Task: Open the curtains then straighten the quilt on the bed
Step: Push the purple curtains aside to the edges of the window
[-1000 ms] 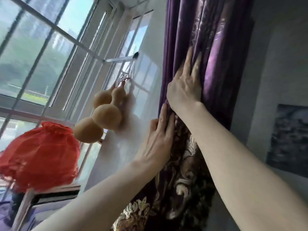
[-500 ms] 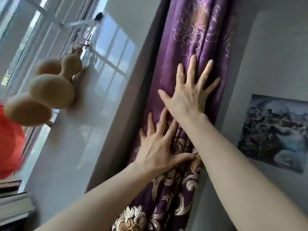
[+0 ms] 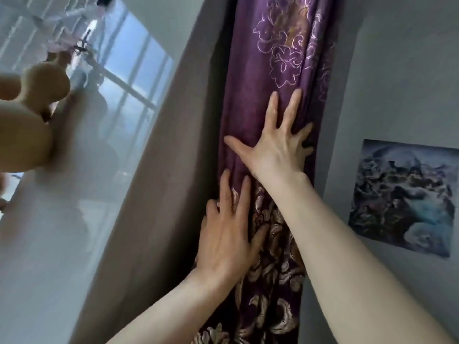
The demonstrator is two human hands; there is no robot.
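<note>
Grey wall [image 3: 397,83] flanks the gathered curtain [image 3: 280,58]. Right hand [image 3: 275,147], splayed flat, presses its folds above the left hand [image 3: 226,242], likewise flat, apparently packing the bundle aside.

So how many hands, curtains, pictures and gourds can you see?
Hands: 2, the left hand and the right hand, both flat on the curtain
Purple curtain: 1
Picture on the wall: 1
Tan gourds: 1 clear, maybe more, blurred and cut off at the edge
Total: 5 at least
</note>
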